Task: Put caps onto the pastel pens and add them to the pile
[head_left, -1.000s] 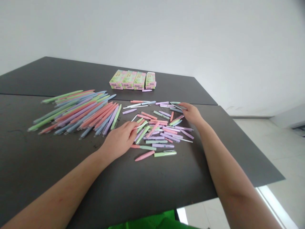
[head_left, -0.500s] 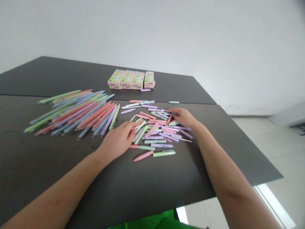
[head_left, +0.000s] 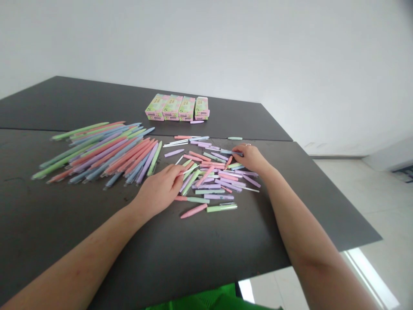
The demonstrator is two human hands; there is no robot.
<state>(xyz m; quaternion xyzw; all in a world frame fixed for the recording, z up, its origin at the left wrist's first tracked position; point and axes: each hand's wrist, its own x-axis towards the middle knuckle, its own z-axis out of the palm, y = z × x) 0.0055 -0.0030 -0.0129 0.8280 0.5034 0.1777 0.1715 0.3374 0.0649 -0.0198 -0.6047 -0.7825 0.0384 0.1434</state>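
Four boxes [head_left: 171, 107] are arranged side by side on the far part of the counter [head_left: 155, 258]. Loose pen parts [head_left: 208, 187] are scattered between the hands, to the right of the piled pens [head_left: 108, 153]. One thin white rod [head_left: 192, 168] is pinched by the left hand [head_left: 159, 188]. A blue barrel [head_left: 228, 152] is touched by the partly curled right hand [head_left: 252, 158]; whether it is gripped cannot be determined.

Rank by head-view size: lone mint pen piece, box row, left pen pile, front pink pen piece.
Left pen pile
Box row
Front pink pen piece
Lone mint pen piece (farther off; true sizes unsure)
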